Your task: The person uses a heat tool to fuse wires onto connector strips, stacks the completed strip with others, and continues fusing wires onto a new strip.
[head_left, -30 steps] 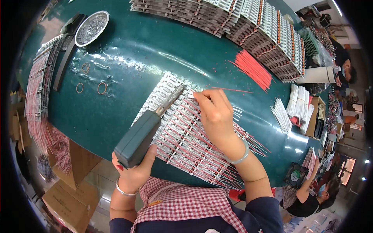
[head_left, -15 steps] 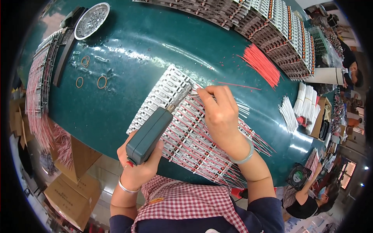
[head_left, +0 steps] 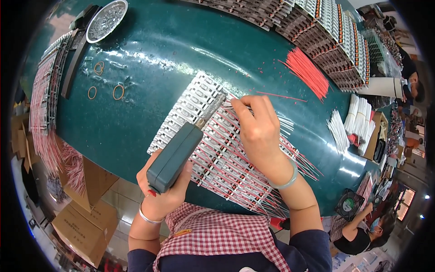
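Note:
My left hand (head_left: pixel 167 192) is wrapped round the grip of a dark green soldering gun (head_left: pixel 174 156). Its grey metal tip (head_left: pixel 213 110) rests at the upper part of a sheet of small white-and-silver parts (head_left: pixel 181 111) laid slantwise before me. Thin red and white wires (head_left: pixel 222 156) run from the sheet's right portion toward the lower right. At the tip's end, my right hand (head_left: pixel 256 124) pinches a thin wire between thumb and forefinger; the fingers hide most of it. More white wire ends (head_left: pixel 285 123) show just beyond that hand.
Red wires (head_left: pixel 308 72) and white wire bundles (head_left: pixel 355 118) lie at right, below stacked part sheets (head_left: pixel 326 41). A metal bowl (head_left: pixel 107 20) of shiny bits, rubber bands (head_left: pixel 118 92) and wired sheets (head_left: pixel 45 90) are at left. A co-worker (head_left: pixel 362 231) sits by a fan (head_left: pixel 349 205).
The view has shifted slightly. Both hands stay almost in place, with the soldering gun's tip still by the right fingertips. The co-worker's hand at the right has moved a little.

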{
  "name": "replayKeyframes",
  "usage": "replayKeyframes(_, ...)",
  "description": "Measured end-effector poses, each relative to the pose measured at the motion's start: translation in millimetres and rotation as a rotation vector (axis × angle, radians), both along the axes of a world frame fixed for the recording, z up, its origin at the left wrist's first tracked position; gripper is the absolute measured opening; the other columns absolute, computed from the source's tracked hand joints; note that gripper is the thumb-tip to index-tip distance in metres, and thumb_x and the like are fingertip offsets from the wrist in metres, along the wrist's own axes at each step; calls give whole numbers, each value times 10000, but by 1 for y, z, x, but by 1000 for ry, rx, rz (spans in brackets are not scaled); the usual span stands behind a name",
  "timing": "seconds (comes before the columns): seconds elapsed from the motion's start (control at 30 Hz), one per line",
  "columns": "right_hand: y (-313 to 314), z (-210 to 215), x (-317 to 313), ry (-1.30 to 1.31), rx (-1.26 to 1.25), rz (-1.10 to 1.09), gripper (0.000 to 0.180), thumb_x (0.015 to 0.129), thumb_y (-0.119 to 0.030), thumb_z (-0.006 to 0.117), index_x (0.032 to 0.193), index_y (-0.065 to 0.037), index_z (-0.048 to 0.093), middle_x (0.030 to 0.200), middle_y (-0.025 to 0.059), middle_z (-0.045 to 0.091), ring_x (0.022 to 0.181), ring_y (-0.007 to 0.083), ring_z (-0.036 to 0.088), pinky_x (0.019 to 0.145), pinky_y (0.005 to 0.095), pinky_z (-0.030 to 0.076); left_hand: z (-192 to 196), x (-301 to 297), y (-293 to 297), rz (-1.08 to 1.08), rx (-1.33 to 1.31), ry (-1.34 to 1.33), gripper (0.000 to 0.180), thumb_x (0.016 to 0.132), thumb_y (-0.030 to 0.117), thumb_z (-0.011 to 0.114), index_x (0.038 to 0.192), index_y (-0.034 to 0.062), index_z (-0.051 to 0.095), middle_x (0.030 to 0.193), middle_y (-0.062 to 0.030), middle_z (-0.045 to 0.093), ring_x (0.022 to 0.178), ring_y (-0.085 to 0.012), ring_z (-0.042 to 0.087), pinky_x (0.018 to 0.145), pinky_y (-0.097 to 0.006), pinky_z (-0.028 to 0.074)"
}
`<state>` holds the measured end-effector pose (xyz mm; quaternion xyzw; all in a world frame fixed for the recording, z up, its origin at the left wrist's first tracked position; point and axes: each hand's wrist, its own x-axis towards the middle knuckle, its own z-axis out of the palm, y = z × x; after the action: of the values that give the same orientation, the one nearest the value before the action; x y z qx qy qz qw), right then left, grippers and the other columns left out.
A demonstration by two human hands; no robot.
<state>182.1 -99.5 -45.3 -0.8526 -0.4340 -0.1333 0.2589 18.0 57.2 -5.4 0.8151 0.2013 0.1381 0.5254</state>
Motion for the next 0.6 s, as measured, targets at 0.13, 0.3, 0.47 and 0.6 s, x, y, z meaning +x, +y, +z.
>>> replayKeyframes(0.13,0,-1,-1,-7,-3,-3,303,664,73,623,966,55,638,901,126,564,805,272,553,628,349,490,-4,-4,1,17,38,-81,228,763,-1,753,981,-26,691,831,-73,667,687,-146,631,628,-248,498)
replayKeyframes(0.3,1,-2,0,-7,9,-1,298,674,66,628,972,58,638,906,128,567,812,273,557,637,353,494,-6,-11,-1,77,-41,-70,240,760,14,766,987,-25,696,833,-82,673,678,-157,633,620,-257,502)
replayKeyframes(0.47,0,0,-6,-34,62,13,290,684,56,637,974,65,640,915,132,576,812,273,560,643,356,492,-6,-15,0,65,28,-85,232,767,23,766,983,-25,696,823,-82,667,661,-160,625,603,-258,492)
replayKeyframes(0.6,1,-1,-11,2,49,31,287,683,52,642,969,75,646,912,132,580,808,271,559,646,355,487,-5,-16,-1,64,4,-85,225,769,20,761,977,-30,694,837,-86,666,671,-156,624,611,-254,490)
